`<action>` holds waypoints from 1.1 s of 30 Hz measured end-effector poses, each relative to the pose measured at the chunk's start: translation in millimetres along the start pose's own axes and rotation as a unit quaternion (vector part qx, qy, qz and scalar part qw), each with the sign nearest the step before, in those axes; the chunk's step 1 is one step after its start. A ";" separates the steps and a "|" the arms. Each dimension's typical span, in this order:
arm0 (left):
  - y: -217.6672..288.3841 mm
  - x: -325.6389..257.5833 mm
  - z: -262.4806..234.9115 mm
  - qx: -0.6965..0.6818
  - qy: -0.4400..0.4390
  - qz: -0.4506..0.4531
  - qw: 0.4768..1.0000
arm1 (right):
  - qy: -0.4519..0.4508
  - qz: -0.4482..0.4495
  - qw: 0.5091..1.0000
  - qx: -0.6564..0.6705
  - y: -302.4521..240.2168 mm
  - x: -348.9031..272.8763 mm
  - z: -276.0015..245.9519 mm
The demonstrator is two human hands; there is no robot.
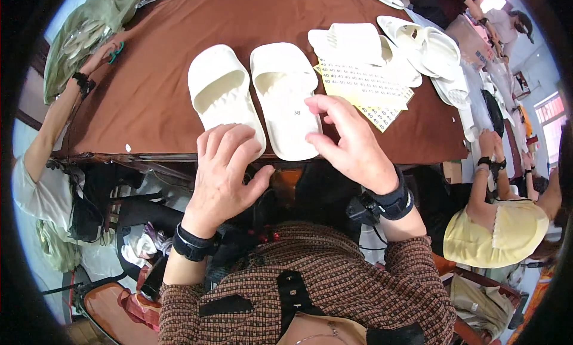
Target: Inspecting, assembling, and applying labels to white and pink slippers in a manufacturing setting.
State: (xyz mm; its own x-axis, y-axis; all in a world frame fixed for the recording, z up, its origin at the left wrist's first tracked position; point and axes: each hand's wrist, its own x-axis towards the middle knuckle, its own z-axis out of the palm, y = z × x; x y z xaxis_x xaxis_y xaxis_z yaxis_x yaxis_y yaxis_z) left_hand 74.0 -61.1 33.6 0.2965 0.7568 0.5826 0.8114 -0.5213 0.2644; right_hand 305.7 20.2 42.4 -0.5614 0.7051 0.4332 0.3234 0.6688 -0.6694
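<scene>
The person's left hand [224,157] comes up from below with its back to the camera, its loosely bent fingers reaching over the heel of a white, moulded open-toed slipper [222,97]. Its thumb stretches out to the right, clear of the fingers, so the hand is unclenched; how firmly the fingers press cannot be told. The right hand [358,142] slants in from the lower right, thumb and index finger spread apart in a loose C, their tips at the right edge of a matching white slipper [285,100] with a small dark print on its insole. This hand is not closed around anything, though light contact at that edge cannot be ruled out. Each wrist wears a wide black fabric band, [194,243] and [394,202].

Both slippers lie sole down, side by side, at the near edge of a table covered in brown cloth [143,100]. Their toes point away from the person and their heels toward the body. The left one's long axis leans, toe to the left and heel to the right; the right one's leans the same way, less steeply. Just right of them lie yellow-and-white printed sheets [358,85].
</scene>
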 end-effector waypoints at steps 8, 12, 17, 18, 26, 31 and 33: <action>4.8 23.7 8.4 0.000 -0.013 0.015 1.000 | 0.028 -0.007 1.000 -0.001 10.7 24.4 14.4; 5.3 20.2 15.2 -0.002 -0.045 -0.002 0.999 | 0.023 -0.026 0.998 -0.047 12.3 25.7 17.6; 1.2 16.4 19.1 0.021 -0.030 0.016 0.999 | 0.006 -0.055 0.995 -0.086 9.8 27.5 15.5; 0.9 16.0 19.7 0.022 -0.028 0.019 0.999 | 0.001 -0.057 0.994 -0.092 9.0 28.0 14.9; 2.8 13.1 19.9 0.013 -0.033 0.004 0.999 | -0.002 -0.046 0.995 -0.085 11.0 30.5 15.2; 1.8 11.8 19.9 0.017 -0.029 0.004 0.999 | -0.012 -0.011 0.999 -0.045 12.4 31.4 16.1; 0.8 11.8 20.9 0.011 -0.026 0.008 1.000 | -0.011 -0.011 0.999 -0.036 14.7 31.3 15.8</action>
State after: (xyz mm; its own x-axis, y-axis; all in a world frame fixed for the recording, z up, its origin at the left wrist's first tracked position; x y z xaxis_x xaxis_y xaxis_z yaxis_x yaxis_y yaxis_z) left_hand 88.7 -44.4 24.6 0.3341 0.7684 0.5459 0.8169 -0.5249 0.2389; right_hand 280.8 48.4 36.5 -0.5843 0.6861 0.4335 0.3643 0.6990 -0.6154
